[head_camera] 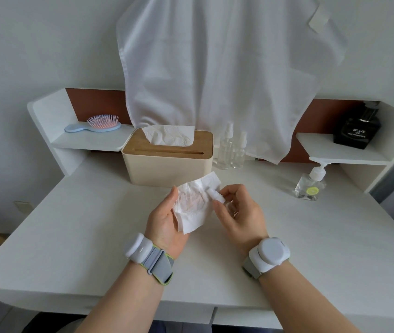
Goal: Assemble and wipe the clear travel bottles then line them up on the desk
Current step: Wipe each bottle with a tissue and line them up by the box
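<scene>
Straight beyond the hands sits a cream tissue box (167, 164) with a wooden lid, one fresh sheet poking up from its slot. Above and behind it a white cloth (227, 68) hangs down the wall, its hem reaching the back of the desk (71, 236). Far off to the left of the hands, a pale blue hairbrush (94, 125) with pink bristles lies flat on a low white shelf. To the right of the hands, near the desk's back edge, stands a clear pump dispenser (310, 185) with a green round label. Further right and higher, a black perfume bottle (357, 131) marked "BLUE" rests on the right shelf (323, 150).
</scene>
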